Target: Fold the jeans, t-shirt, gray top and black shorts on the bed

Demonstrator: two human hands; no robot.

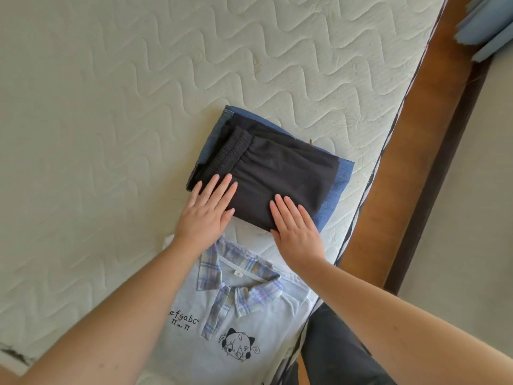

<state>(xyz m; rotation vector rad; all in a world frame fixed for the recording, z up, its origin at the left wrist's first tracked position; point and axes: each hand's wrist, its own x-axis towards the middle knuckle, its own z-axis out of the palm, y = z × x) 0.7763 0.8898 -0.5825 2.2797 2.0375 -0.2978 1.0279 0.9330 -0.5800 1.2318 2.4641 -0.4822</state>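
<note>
Folded black shorts (277, 173) with an elastic waistband lie on top of folded blue jeans (337, 187) near the right edge of the bed. My left hand (206, 212) presses flat on the shorts' near left corner. Flat on the near right edge of the shorts rests my right hand (295, 232), fingers straight. Nearer to me lies a gray top (249, 323) with a plaid collar, printed letters and a cartoon face, partly under my forearms.
The white quilted mattress (111, 120) spreads out to the left and far side. A brown wooden bed frame (410, 162) runs along the right, with floor beyond. A light blue object (488, 26) sits at the top right corner.
</note>
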